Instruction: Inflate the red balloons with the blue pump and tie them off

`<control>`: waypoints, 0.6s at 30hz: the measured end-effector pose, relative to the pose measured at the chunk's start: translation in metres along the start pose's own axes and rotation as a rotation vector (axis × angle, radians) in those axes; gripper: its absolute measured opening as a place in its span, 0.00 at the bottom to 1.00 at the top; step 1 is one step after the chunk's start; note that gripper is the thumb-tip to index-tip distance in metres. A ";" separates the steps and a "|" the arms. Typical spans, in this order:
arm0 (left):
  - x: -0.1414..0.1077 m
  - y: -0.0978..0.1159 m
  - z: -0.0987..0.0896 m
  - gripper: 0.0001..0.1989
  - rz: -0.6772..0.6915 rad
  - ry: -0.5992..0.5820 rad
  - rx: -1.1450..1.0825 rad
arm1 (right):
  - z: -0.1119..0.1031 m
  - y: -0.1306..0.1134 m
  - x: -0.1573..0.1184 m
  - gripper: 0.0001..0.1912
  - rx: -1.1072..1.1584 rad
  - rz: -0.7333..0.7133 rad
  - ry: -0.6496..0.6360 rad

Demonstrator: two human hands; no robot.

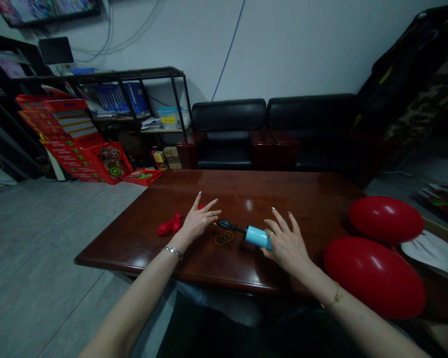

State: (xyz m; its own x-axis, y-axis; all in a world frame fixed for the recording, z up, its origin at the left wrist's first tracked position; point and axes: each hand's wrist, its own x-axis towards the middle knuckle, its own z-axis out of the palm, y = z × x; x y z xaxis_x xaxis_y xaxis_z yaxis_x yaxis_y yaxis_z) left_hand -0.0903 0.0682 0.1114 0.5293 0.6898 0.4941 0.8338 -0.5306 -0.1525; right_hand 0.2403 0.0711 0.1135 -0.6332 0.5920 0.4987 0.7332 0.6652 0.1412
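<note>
A light-blue hand balloon pump (258, 237) with a black nozzle end is held level just above the table, between my hands. My right hand (286, 243) grips the rear of its blue barrel, with some fingers raised. At the nozzle, my left hand (200, 222) holds a red uninflated balloon (201, 206), its other fingers spread; the hand covers most of it. Left of that hand lie more small red balloons (166, 227), limp on the wood. A few thin yellow rubber bands (224, 237) rest on the table below the nozzle.
Two big inflated red balloons (375, 276) sit at the right by a white cloth (433, 251). The brown glossy table (276, 191) faces black armchairs (227, 117). Stacked red boxes (70, 134) and a metal shelf (142, 74) stand at the back left.
</note>
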 end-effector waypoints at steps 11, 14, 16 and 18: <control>-0.014 -0.005 -0.009 0.12 -0.059 -0.037 0.066 | 0.002 0.015 -0.013 0.09 -0.019 -0.058 0.082; -0.006 0.012 -0.001 0.13 -0.023 -0.014 0.037 | 0.005 0.005 -0.002 0.10 0.015 -0.088 0.100; 0.001 0.022 0.002 0.13 0.019 0.006 0.023 | 0.007 -0.004 0.006 0.12 0.036 -0.116 0.103; 0.007 0.028 0.004 0.13 0.030 0.018 0.031 | 0.011 -0.012 0.010 0.13 0.051 -0.114 0.116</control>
State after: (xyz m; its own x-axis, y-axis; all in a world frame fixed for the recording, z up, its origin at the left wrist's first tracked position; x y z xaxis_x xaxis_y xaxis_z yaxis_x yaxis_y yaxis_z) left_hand -0.0624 0.0605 0.1070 0.5514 0.6645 0.5043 0.8222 -0.5354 -0.1935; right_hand 0.2222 0.0742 0.1077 -0.6765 0.4570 0.5774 0.6429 0.7489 0.1605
